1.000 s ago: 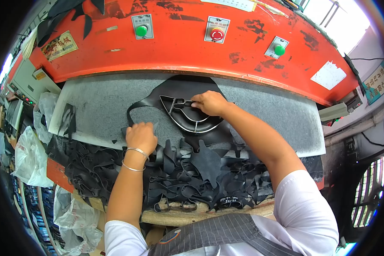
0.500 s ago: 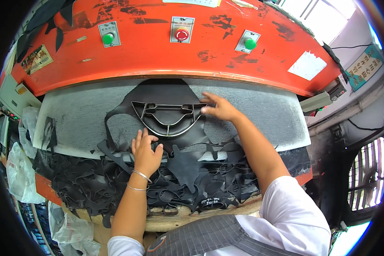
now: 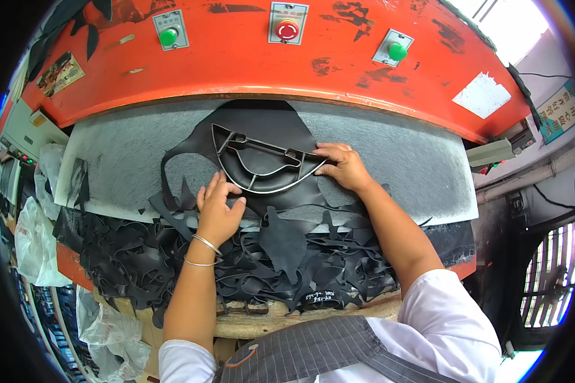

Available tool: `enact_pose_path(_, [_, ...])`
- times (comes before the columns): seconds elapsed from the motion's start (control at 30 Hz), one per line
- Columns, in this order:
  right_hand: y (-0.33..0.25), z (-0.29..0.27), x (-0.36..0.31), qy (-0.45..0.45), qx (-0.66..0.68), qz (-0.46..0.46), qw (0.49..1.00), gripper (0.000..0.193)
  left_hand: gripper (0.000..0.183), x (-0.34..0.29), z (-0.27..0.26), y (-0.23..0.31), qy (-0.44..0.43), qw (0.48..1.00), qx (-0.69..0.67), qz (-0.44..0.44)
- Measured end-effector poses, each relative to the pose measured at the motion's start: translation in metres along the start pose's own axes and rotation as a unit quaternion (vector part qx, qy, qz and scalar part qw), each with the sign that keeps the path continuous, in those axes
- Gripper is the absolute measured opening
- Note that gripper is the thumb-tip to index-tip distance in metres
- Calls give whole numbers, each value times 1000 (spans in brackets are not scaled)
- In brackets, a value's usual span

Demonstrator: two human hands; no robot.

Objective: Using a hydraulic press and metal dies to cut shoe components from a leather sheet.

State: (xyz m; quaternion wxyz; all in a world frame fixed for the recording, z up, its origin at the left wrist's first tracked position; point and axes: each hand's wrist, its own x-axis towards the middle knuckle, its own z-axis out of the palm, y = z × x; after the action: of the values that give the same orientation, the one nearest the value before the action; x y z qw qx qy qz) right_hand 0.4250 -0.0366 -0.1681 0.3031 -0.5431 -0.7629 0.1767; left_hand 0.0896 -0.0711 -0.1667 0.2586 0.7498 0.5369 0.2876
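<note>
A half-moon metal cutting die (image 3: 266,147) lies on a black leather piece (image 3: 271,115), tilted so that its right tip is nearer to me than its left. My right hand (image 3: 345,167) has thumb and fingers closed about that right tip. Against the die's lower left edge rests my left hand (image 3: 220,207), fingers stretched out and thumb apart, on or just over the leather. A large rounded hole shows in the leather left of the die. The leather is spread on a grey cutting board (image 3: 402,166).
Black leather offcuts (image 3: 147,262) heap along the board's near edge. Behind stands an orange press beam (image 3: 249,70) with a red button (image 3: 287,29) and two green buttons (image 3: 168,37). Plastic bags (image 3: 37,246) hang at the left.
My right hand has closed on the die's right tip, and the die has turned clockwise, right end toward me. The left hand stays by its lower edge. The whole view has shifted slightly.
</note>
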Motion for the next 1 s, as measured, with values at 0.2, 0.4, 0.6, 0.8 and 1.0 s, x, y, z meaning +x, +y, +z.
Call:
enact_pose_path(0.2, [-1,1,-1,15,-21,-7,1000,47,23,-17,12,11,14,1000,4,1])
enact_pose_path(0.4, [-21,9,-20,22,-6,-64,998,43,23,-6,1,2,-12,1000,-4,-20])
enact_pose_path(0.6, [-52,14,-37,61,-20,14,998,38,20,4,-4,-3,-24,1000,-1,7])
enact_pose_path(0.8, [-69,30,-59,69,20,75,995,36,30,-20,1,7,-53,998,-6,-26])
enact_pose_path(1.0, [-63,19,-57,29,-3,-1,1000,51,36,-26,1,21,-55,998,-10,-12])
